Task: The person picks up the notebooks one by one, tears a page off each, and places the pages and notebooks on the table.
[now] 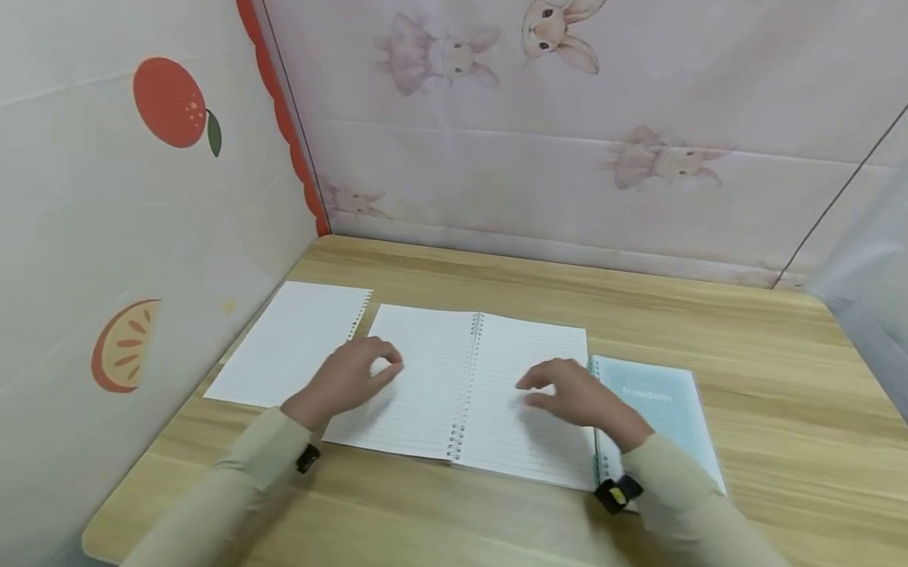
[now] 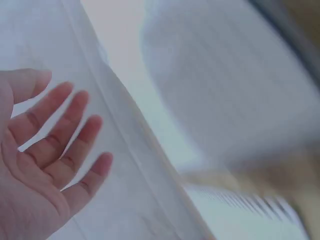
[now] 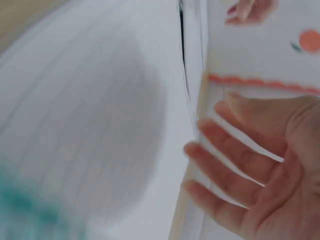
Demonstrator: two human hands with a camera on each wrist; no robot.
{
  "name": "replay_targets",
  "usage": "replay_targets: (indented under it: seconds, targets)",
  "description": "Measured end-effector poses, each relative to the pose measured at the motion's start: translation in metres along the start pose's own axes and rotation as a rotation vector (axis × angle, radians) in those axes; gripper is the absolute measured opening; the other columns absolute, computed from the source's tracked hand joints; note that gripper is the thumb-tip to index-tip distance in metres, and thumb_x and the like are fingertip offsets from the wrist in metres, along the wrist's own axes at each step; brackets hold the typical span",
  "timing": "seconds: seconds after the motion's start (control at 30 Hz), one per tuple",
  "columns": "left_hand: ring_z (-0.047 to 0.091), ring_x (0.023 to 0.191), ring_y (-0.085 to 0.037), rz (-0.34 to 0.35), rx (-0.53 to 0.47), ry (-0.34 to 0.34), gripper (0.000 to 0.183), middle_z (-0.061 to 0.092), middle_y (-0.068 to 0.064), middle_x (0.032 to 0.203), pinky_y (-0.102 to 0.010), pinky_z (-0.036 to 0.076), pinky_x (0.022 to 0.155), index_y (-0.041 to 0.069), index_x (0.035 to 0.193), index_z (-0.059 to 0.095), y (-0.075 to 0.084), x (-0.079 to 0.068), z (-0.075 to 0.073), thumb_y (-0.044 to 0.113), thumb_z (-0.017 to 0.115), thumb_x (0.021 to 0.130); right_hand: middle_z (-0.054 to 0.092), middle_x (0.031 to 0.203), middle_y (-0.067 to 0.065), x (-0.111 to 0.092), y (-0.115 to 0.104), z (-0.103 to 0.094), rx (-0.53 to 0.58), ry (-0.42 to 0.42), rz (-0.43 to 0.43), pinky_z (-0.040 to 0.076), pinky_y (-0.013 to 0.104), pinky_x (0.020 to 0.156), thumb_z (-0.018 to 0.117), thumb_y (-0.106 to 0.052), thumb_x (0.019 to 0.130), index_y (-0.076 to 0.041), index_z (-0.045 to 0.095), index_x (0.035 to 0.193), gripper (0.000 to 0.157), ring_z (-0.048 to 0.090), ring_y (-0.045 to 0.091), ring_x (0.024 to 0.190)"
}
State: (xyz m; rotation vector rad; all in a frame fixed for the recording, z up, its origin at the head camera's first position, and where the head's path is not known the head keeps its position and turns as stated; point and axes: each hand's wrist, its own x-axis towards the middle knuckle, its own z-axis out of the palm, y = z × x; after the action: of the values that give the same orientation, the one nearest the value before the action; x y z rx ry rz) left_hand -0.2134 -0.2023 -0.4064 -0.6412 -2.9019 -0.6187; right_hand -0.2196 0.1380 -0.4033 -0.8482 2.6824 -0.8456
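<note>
Pages of an open spiral notebook (image 1: 435, 400) lie across the lower middle of the head view, ruled and white. We see the left hand (image 1: 351, 378) hanging above the left page, its grip wide, fingers apart and gently curved, with a gap to the thumb. Over the right page we find the right hand (image 1: 574, 394), its grip likewise loose and wide, the fingers spread in the right wrist view. At left of the frame we have a loose sheet (image 1: 290, 336) with a perforated edge, just beside the notebook; at lower right, a blue notebook (image 1: 667, 412) with pale lettering, partly hidden by the right sleeve (image 1: 687, 492). We see all the paper resting on a wood-grain table (image 1: 520, 536). Across the top, we notice a pale wall covering (image 1: 503, 177) printed with rabbits.
</note>
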Motion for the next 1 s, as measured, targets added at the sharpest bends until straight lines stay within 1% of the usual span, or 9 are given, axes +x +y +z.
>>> replay_targets:
  seconds: [0.07, 0.17, 0.3, 0.4, 0.5, 0.6, 0.73, 0.83, 1.0]
  targets:
    - [0.064, 0.092, -0.021, 0.059, 0.005, 0.011, 0.008, 0.069, 0.0, 0.094, -0.039, 0.05, 0.083, 0.014, 0.092, 0.07, 0.022, 0.013, 0.009, 0.021, 0.066, 0.09, 0.071, 0.101, 0.008, -0.012, 0.017, -0.013, 0.016, 0.073, 0.035, 0.052, 0.044, 0.084, 0.064, -0.011, 0.092, -0.004, 0.072, 0.102, 0.015, 0.065, 0.025, 0.096]
    - [0.062, 0.08, -0.013, 0.206, 0.035, -0.028, 0.008, 0.066, 0.005, 0.085, -0.029, 0.05, 0.073, 0.016, 0.084, 0.067, 0.063, 0.033, 0.029, 0.022, 0.066, 0.09, 0.071, 0.1, 0.009, -0.033, 0.04, -0.033, 0.036, 0.181, 0.14, 0.053, 0.039, 0.076, 0.063, -0.011, 0.093, -0.003, 0.072, 0.101, 0.015, 0.064, 0.023, 0.09]
    - [0.058, 0.083, -0.008, 0.434, 0.106, -0.169, 0.013, 0.065, 0.005, 0.093, -0.02, 0.048, 0.071, 0.016, 0.092, 0.069, 0.132, 0.056, 0.057, 0.028, 0.063, 0.092, 0.068, 0.106, 0.015, -0.06, 0.064, -0.053, 0.06, 0.29, 0.266, 0.051, 0.033, 0.072, 0.06, -0.016, 0.095, 0.0, 0.069, 0.108, 0.023, 0.062, 0.025, 0.091]
    - [0.057, 0.087, -0.006, 0.56, 0.193, -0.268, 0.019, 0.065, 0.006, 0.099, -0.018, 0.047, 0.07, 0.019, 0.102, 0.071, 0.184, 0.069, 0.08, 0.032, 0.06, 0.094, 0.067, 0.108, 0.019, -0.079, 0.078, -0.062, 0.079, 0.327, 0.299, 0.049, 0.03, 0.071, 0.056, -0.023, 0.098, 0.002, 0.066, 0.113, 0.031, 0.062, 0.025, 0.092]
    - [0.056, 0.084, -0.003, 0.626, 0.251, -0.343, 0.023, 0.063, 0.009, 0.097, -0.016, 0.046, 0.066, 0.021, 0.107, 0.07, 0.228, 0.079, 0.105, 0.036, 0.059, 0.094, 0.067, 0.108, 0.019, -0.095, 0.09, -0.069, 0.095, 0.341, 0.33, 0.049, 0.029, 0.072, 0.054, -0.027, 0.099, 0.003, 0.065, 0.116, 0.036, 0.063, 0.022, 0.091]
    - [0.051, 0.08, -0.003, 0.605, 0.303, -0.431, 0.026, 0.059, 0.012, 0.093, -0.018, 0.044, 0.061, 0.025, 0.104, 0.067, 0.263, 0.081, 0.129, 0.047, 0.057, 0.093, 0.068, 0.108, 0.019, -0.107, 0.1, -0.074, 0.122, 0.328, 0.365, 0.049, 0.029, 0.074, 0.052, -0.029, 0.1, 0.003, 0.063, 0.12, 0.039, 0.064, 0.017, 0.09]
    - [0.047, 0.079, -0.007, 0.617, 0.461, -0.438, 0.032, 0.055, 0.01, 0.092, -0.021, 0.044, 0.059, 0.03, 0.091, 0.061, 0.291, 0.074, 0.154, 0.061, 0.055, 0.088, 0.068, 0.109, 0.02, -0.121, 0.11, -0.077, 0.179, 0.288, 0.375, 0.051, 0.036, 0.08, 0.047, -0.03, 0.102, 0.005, 0.058, 0.124, 0.043, 0.066, 0.014, 0.092]
    - [0.046, 0.074, -0.007, 0.693, 0.576, -0.335, 0.032, 0.056, 0.01, 0.084, -0.021, 0.046, 0.057, 0.031, 0.082, 0.06, 0.3, 0.07, 0.163, 0.062, 0.054, 0.088, 0.067, 0.11, 0.02, -0.129, 0.116, -0.078, 0.197, 0.266, 0.376, 0.051, 0.039, 0.082, 0.047, -0.03, 0.102, 0.006, 0.056, 0.126, 0.044, 0.066, 0.013, 0.093]
    - [0.044, 0.062, -0.003, 0.831, 0.658, -0.207, 0.027, 0.056, 0.016, 0.071, -0.02, 0.044, 0.061, 0.032, 0.081, 0.065, 0.304, 0.072, 0.17, 0.045, 0.048, 0.097, 0.065, 0.116, 0.021, -0.144, 0.125, -0.078, 0.195, 0.237, 0.449, 0.049, 0.043, 0.086, 0.05, -0.034, 0.1, 0.007, 0.054, 0.128, 0.05, 0.062, 0.015, 0.1]
